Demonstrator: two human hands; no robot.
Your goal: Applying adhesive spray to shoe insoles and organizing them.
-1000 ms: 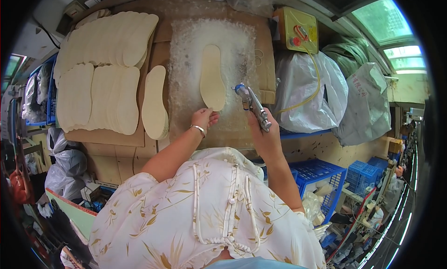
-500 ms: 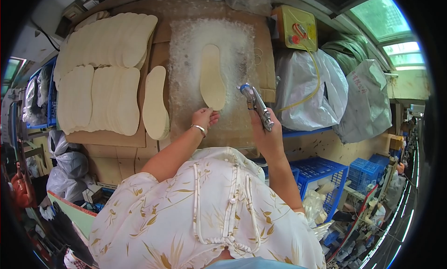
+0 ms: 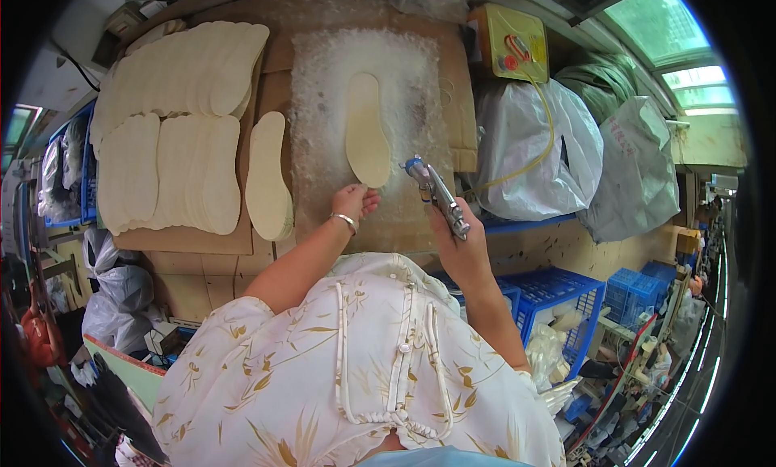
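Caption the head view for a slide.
Left grip pinching an insole, right grip holding a spray gun.

Insole (image 3: pixel 368 132): one, cream, flat, elongated with rounded ends; lies lengthwise on the white-crusted sheet (image 3: pixel 317 119), narrower end far, wider end near. Spray gun (image 3: pixel 442 194): one, silver metal, blue at the nozzle; held tilted right of the insole, apart from it, nozzle end leftmost.

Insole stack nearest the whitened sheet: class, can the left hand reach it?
Probably yes: nothing stands between the left hand and the insole stack, though that hand appears to pinch another insole.
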